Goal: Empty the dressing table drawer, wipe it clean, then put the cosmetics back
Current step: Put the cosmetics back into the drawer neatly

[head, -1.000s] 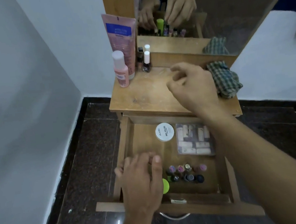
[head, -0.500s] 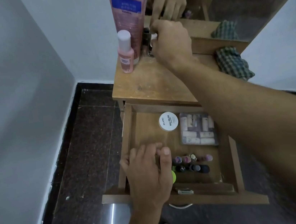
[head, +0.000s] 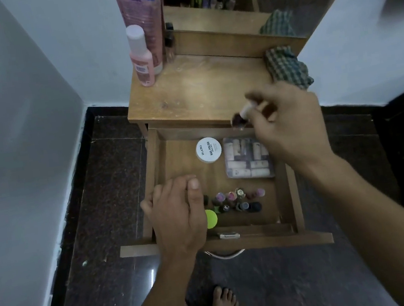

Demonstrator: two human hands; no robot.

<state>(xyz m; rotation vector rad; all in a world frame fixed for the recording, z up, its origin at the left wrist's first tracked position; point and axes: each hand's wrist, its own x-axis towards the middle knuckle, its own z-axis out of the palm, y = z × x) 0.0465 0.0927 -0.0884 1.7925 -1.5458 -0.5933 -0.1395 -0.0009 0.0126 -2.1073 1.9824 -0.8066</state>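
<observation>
Right hand (head: 292,128) has its fingers clenched on a dark nail polish bottle (head: 241,117), held at its white cap above the far right edge of the open drawer (head: 271,242). Left hand (head: 178,215) rests palm down over the drawer's near left corner, fingers relaxed, grasping nothing. Drawer holds a white jar (head: 208,150), clear pouch (head: 248,159) and small bottles (head: 238,200); a checked cloth (head: 287,67) lies far right on the tabletop (head: 200,91).

Pale walls (head: 25,124), dark speckled glossy floor (head: 103,191), black skirting (head: 103,110).
</observation>
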